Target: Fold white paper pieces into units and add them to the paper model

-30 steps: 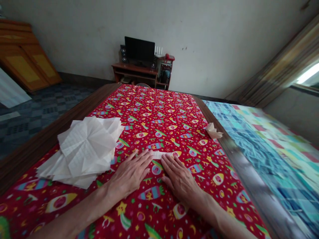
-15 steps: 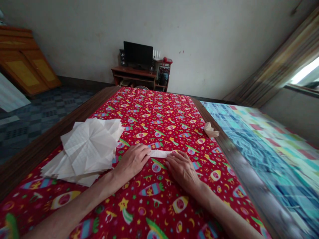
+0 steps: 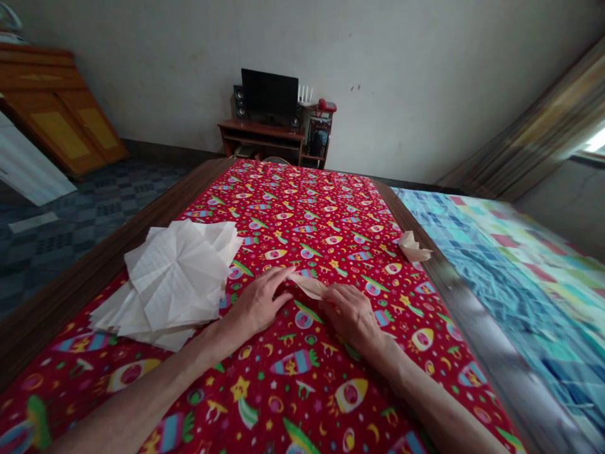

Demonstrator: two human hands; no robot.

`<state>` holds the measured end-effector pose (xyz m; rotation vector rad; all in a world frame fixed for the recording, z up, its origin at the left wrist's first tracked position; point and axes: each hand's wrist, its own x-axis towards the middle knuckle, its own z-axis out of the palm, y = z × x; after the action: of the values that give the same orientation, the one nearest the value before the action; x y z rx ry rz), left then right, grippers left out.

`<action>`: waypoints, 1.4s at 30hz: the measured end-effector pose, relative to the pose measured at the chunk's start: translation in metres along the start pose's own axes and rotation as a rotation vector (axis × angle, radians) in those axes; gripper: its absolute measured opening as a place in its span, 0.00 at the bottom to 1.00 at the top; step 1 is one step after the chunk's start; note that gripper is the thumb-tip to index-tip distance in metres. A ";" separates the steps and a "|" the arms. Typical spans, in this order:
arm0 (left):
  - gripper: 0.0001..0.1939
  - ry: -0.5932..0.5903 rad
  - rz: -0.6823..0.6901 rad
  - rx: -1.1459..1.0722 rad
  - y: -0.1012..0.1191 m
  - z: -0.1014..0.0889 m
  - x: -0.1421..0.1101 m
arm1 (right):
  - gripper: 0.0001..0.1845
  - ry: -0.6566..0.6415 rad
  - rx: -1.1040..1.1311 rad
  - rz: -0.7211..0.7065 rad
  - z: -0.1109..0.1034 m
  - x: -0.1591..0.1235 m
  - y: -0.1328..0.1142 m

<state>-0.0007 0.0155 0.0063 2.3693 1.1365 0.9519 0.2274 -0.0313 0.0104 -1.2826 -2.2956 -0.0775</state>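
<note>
A narrow folded strip of white paper (image 3: 307,286) lies slantwise between my hands, its right part lifted and twisted a little. My right hand (image 3: 352,312) is closed around the right end, and its fingers hide that end. At the other end is my left hand (image 3: 262,299), thumb spread away from the fingers. Its fingertips reach the strip's left tip; whether they press on it I cannot tell. Left of this hand lies a stack of creased white paper sheets (image 3: 179,271), fanned out unevenly. A small folded paper piece (image 3: 414,247) stands near the right edge.
A red patterned cloth (image 3: 302,208) covers the dark wooden table (image 3: 439,290). To the right is a bed with a blue checked cover (image 3: 463,252). Beyond the far end, a desk (image 3: 262,133) with a monitor (image 3: 269,94) stands against the wall.
My left hand's thumb and fingers have parted from the strip's left end. The strip has turned from level to slanting and twisted, with my right hand closing on its right end.
</note>
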 end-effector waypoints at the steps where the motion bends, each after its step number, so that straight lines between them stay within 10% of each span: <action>1: 0.25 0.023 -0.045 -0.046 0.000 0.001 0.000 | 0.13 0.003 -0.003 0.003 -0.001 0.000 -0.001; 10: 0.22 -0.026 -0.310 -0.263 0.020 0.004 0.010 | 0.12 -0.049 0.006 -0.079 -0.001 0.002 -0.014; 23: 0.19 0.054 -0.175 -0.162 0.034 0.003 0.018 | 0.09 0.048 0.430 0.351 -0.006 0.010 -0.031; 42: 0.13 -0.114 -0.293 -0.284 0.043 0.017 0.008 | 0.06 0.036 0.362 0.462 0.000 0.014 -0.027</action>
<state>0.0392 -0.0052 0.0215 1.9430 1.1771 0.8048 0.1996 -0.0356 0.0222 -1.5518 -1.8186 0.4475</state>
